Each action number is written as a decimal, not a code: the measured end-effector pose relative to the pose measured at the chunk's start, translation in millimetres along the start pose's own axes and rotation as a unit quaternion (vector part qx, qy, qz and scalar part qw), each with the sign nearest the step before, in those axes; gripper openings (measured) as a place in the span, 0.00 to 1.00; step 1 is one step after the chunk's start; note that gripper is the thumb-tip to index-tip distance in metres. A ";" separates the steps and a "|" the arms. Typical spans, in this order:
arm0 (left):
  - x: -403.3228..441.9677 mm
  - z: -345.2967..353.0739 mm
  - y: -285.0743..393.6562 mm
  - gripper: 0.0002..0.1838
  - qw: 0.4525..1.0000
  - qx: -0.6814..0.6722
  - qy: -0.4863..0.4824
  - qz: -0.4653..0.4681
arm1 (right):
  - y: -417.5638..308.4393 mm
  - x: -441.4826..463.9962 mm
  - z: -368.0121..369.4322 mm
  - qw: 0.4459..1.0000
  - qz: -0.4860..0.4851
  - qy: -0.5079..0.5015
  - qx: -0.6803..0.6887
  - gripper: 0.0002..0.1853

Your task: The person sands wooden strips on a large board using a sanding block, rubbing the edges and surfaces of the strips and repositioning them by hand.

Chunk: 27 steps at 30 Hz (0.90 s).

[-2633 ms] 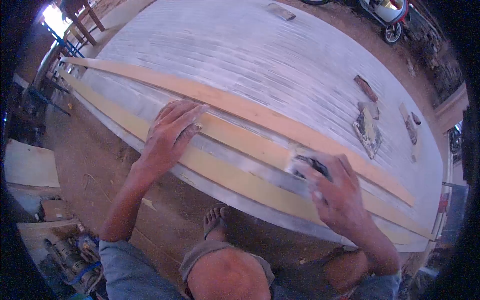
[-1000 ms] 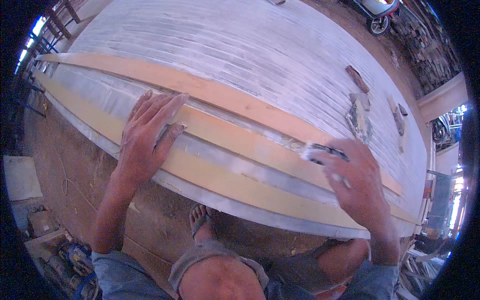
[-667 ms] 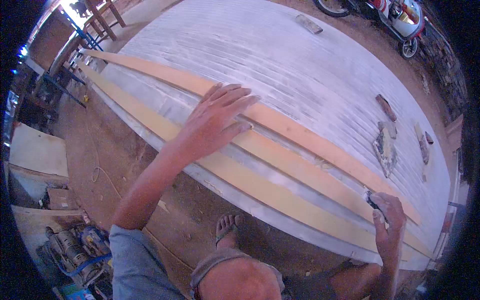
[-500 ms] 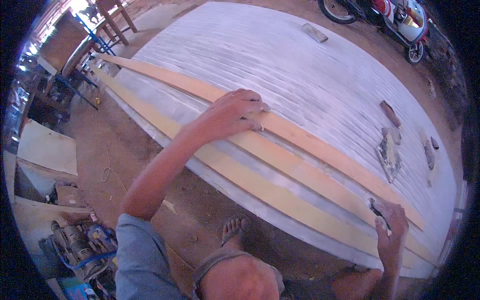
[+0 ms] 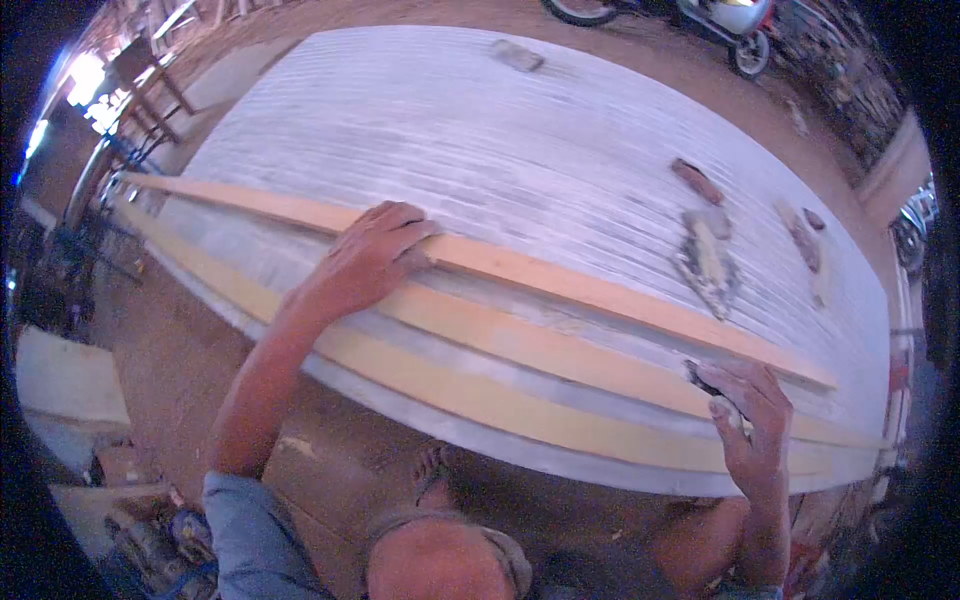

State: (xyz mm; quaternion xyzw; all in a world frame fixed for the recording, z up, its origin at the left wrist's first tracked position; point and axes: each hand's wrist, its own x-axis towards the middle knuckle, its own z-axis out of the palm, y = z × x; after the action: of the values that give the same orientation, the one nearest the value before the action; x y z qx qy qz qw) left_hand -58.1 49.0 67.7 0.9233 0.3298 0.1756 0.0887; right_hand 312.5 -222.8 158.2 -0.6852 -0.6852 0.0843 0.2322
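Note:
Three long wooden strips lie lengthwise on a large whitish ribbed panel: a far strip point(image 5: 600, 290), a middle strip point(image 5: 560, 357) and a near strip point(image 5: 480, 406). My left hand point(image 5: 378, 255) has its fingers curled over the far strip, left of its middle, and the forearm crosses the other two. Toward the right end, my right hand point(image 5: 752, 405) is closed around a small dark piece point(image 5: 703, 377) smeared with pale matter, low over the middle strip. The fingers hide most of that piece, so its kind is unclear. Pale residue shows between the far and middle strips.
On the panel point(image 5: 400, 120) lie a small block point(image 5: 518, 55), a brown brick-like piece point(image 5: 697, 182) and a flat, pale-smeared piece point(image 5: 708, 265). A motorbike point(image 5: 745, 40) stands beyond. Wooden furniture point(image 5: 150, 85) is at far left, machinery point(image 5: 160, 545) at lower left.
The whole view has shifted, with the panel now farther left and the motorbike higher. The gap between the far and middle strips looks wider. Both hands keep their holds.

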 end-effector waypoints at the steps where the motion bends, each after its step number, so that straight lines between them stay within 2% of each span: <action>1: 5.9 -2.0 4.3 0.20 1.000 -0.009 0.001 0.012 | 1.3 0.0 -1.0 1.000 -0.015 0.010 0.013 0.18; 3: 12.8 -5.3 10.6 0.14 1.000 -0.015 0.005 0.025 | 6.8 -0.4 -3.6 1.000 -0.011 0.022 -0.005 0.18; 6: 27.5 -5.0 1.6 0.10 1.000 0.007 0.006 0.007 | 13.2 -0.4 -3.6 0.999 -0.012 0.031 0.035 0.18; 9: 35.8 0.3 -2.9 0.08 1.000 -0.028 -0.005 -0.012 | 17.3 -3.1 -0.9 0.999 -0.010 0.029 0.040 0.18; 13: 43.3 3.6 3.0 0.08 0.997 -0.066 0.017 0.022 | 17.5 -1.0 -0.8 0.999 -0.020 0.017 0.025 0.18; 19: 46.3 13.6 4.8 0.09 0.992 -0.122 0.034 -0.018 | 27.6 -1.3 10.8 0.997 -0.061 -0.030 0.041 0.19; 21: 47.1 29.6 -4.5 0.11 0.997 -0.041 0.064 0.003 | 28.4 -3.1 14.9 0.993 -0.075 -0.074 0.049 0.20; 23: 38.9 43.8 -23.2 0.12 0.991 0.044 0.094 0.080 | 28.3 -2.7 20.5 0.989 -0.085 -0.107 0.060 0.21; 25: 31.3 41.5 -13.8 0.13 0.996 -0.015 0.083 -0.030 | 29.6 -4.2 29.9 0.990 -0.076 -0.102 0.059 0.21; 27: 22.9 33.0 -4.9 0.15 0.996 -0.022 0.053 -0.066 | 29.3 -6.2 33.6 0.982 -0.129 -0.119 0.065 0.21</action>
State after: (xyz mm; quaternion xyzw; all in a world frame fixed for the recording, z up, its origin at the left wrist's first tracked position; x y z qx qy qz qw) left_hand -31.7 65.9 42.0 0.8869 0.3902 0.2251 0.1026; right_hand 324.0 -220.7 114.7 -0.5596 -0.7835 0.1796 0.2020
